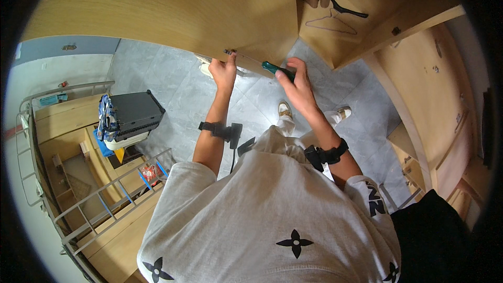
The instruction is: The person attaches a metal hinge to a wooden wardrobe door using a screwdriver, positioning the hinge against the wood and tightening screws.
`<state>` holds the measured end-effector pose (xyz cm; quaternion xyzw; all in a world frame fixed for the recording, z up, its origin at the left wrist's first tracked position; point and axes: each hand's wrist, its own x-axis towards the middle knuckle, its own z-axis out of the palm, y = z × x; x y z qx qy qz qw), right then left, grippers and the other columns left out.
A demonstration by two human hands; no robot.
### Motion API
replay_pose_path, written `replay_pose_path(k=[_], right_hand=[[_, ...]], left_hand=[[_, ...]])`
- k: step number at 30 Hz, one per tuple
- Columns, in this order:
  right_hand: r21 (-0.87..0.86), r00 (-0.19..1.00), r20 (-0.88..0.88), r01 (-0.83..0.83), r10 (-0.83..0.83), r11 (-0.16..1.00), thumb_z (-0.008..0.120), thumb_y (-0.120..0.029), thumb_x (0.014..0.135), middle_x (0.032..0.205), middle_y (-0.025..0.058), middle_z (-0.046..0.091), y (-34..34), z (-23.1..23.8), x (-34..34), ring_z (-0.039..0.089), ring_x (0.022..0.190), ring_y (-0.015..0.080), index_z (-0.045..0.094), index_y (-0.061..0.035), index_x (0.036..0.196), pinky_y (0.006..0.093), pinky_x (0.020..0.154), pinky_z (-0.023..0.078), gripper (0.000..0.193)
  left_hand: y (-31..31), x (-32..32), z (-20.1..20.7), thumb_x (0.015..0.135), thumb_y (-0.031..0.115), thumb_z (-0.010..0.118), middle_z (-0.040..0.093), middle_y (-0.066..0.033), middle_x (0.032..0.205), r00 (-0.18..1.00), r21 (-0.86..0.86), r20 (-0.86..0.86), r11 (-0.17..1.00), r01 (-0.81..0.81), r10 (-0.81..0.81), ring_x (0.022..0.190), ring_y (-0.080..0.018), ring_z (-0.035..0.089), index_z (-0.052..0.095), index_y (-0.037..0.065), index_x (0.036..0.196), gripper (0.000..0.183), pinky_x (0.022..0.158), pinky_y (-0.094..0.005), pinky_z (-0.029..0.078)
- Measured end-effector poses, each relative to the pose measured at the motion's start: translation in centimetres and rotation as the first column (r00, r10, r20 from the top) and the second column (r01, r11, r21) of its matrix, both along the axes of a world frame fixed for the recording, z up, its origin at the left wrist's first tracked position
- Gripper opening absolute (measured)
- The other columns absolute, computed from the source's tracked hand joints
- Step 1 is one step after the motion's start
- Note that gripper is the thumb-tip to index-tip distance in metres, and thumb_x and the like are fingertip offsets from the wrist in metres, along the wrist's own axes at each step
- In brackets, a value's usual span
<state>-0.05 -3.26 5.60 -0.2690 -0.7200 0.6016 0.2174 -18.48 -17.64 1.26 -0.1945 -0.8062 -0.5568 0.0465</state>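
My right hand (294, 81) grips the green handle of a screwdriver (272, 67). Its metal shaft runs left along the lower edge of a light wooden cabinet door (173, 10). My left hand (224, 69) pinches the screwdriver tip against a small metal fitting (229, 52) at that door edge. Both wrists carry black straps. The open wardrobe behind shows a wire hanger (331, 25) and a black hanger (348, 10).
A black suitcase (133, 114) with a patterned bag stands on a wooden desk at left, beside a metal bed rail (112, 188). Grey tiled floor (173, 89) lies below, with my shoes on it. More wooden cabinet doors (435, 89) stand at right.
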Motion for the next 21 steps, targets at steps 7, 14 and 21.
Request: replay_pose_path(k=[7, 14, 21], right_hand=[[-0.358, 0.999, 0.003, -0.04, 0.044, 0.933, 0.055, -0.022, 0.093, 0.069, 0.0064, 0.055, -0.3, 1.3, 0.0, 0.054, 0.051, 0.0183, 0.043, 0.0006, 0.117, 0.0306, 0.056, 0.045, 0.036], [-0.537, 0.981, 0.044, -0.136, 0.189, 0.833, 0.061, -0.028, 0.09, 0.069, 0.005, 0.057, 1.3, 2.4, 0.0, 0.049, 0.047, 0.0103, 0.056, -0.001, 0.103, 0.0256, 0.044, 0.039, 0.03], [0.608, 0.97, 0.085, -0.231, 0.227, 0.76, 0.065, -0.022, 0.084, 0.088, 0.0183, 0.062, 1.8, 2.2, 0.0, 0.062, 0.094, 0.0281, 0.059, -0.0006, 0.113, 0.0335, 0.073, 0.049, 0.036]], left_hand=[[0.2, 0.1, 0.3, 0.08, 0.002, 0.069, 0.068, -0.0122, 0.081, 1.0, 0.006, 0.029, 1.0, -0.001, 0.001, 0.073, -0.0144, 0.063, 0.061, -0.007, 0.091, 0.017, 0.065, -0.0272, 0.049], [0.1, 0.2, 0.5, 0.08, 0.004, 0.07, 0.068, -0.0121, 0.079, 1.0, 0.013, 0.025, 1.0, 0.003, -0.003, 0.07, -0.0139, 0.062, 0.061, -0.008, 0.091, 0.018, 0.063, -0.027, 0.049], [-0.1, 0.3, -0.1, 0.079, 0.004, 0.071, 0.068, -0.0136, 0.078, 1.0, -0.002, 0.019, 1.0, -0.004, 0.005, 0.07, -0.0143, 0.063, 0.061, -0.006, 0.092, 0.018, 0.062, -0.0274, 0.049]])
